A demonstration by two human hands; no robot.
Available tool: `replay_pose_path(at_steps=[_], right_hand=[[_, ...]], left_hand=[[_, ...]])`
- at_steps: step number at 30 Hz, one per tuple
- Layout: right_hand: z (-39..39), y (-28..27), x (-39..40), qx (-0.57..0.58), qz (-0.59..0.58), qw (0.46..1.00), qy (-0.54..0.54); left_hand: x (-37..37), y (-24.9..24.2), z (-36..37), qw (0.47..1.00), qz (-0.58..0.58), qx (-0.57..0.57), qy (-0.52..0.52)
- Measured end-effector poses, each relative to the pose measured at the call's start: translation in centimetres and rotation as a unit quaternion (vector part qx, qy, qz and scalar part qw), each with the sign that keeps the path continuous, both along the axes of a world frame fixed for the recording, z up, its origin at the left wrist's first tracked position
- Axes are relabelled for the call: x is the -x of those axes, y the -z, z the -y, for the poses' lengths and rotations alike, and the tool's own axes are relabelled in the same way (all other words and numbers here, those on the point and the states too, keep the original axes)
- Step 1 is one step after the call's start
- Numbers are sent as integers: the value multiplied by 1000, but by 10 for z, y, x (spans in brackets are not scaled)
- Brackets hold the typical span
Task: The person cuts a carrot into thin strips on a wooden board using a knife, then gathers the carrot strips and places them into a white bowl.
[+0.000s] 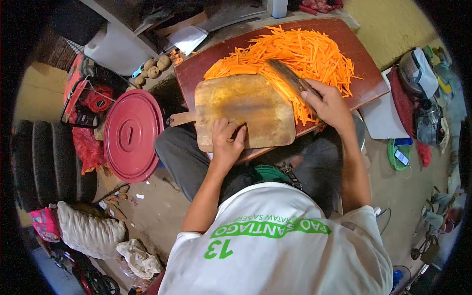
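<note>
A wooden cutting board (265, 110) with a stained middle lies across my lap and the table's near edge. My left hand (227, 142) rests on its lower part, fingers curled together with the tips down on the wood; whatever they pinch is too small to make out. In my right hand (329, 105) is a knife (286, 74) with a broad dark blade, its handle mostly covered by my fingers. The blade slants over the board's far right corner, against a large heap of orange carrot strips (305, 51) spread behind and beside the board.
The dark red table (364, 64) carries the heap. To the left stands a container with a red round lid (132, 135). Several brown round things (153, 72) sit beyond it. At the right are a white board (386, 118) and a green basket (397, 156) holding a phone.
</note>
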State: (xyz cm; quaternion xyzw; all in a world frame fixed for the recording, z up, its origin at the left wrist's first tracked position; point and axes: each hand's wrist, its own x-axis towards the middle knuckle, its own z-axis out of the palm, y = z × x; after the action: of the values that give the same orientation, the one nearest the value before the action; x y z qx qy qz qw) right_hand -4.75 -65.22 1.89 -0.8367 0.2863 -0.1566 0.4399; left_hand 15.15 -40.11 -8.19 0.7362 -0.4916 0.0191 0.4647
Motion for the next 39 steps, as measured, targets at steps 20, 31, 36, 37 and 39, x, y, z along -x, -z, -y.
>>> replay_pose_path(at_steps=[20, 31, 36, 37, 39], right_hand=[[-82, 16, 33, 136, -59, 989, -4], [-98, 22, 22, 122, -112, 986, -34], [-96, 24, 23, 114, -103, 987, -37], [-97, 25, 23, 115, -98, 988, -33], [-97, 27, 24, 117, -91, 989, -25]], left_hand=[[-76, -30, 89, 993, 75, -71, 49], [-115, -21, 149, 954, 231, -178, 68], [-130, -31, 148, 893, 358, -228, 146], [-134, -32, 149, 873, 394, -245, 150], [-144, -31, 150, 887, 389, -180, 170]])
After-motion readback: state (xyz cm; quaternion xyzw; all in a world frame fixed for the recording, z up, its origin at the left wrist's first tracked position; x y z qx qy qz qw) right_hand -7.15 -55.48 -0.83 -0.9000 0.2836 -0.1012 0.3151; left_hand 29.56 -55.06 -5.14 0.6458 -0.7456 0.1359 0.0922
